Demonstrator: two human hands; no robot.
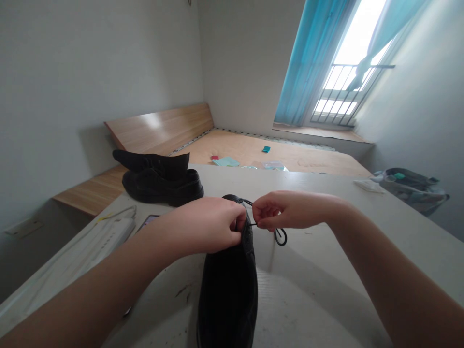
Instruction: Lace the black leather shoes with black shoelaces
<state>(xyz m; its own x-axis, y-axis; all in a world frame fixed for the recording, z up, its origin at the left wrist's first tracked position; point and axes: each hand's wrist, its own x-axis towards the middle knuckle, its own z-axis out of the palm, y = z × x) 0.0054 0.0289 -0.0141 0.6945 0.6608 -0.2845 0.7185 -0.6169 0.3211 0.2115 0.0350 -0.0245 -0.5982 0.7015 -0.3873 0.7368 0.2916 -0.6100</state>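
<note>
A black shoe rests lengthwise on the white table in front of me, its near end cut off by the bottom of the picture. My left hand is closed over the shoe's lacing part, thumb by the eyelets and fingertips partly hidden. Just to the right, my right hand pinches a thin black shoelace. A short stretch of lace runs taut from the eyelets to those fingers, and a loose loop hangs below them. Another black shoe stands at the table's back left, with a dark shoe-shaped piece lying on top.
The white table carries a long white packaged item at left and a partly covered phone-like object. Behind it is a bed with small coloured items. A bag sits at the right edge, near a curtained window.
</note>
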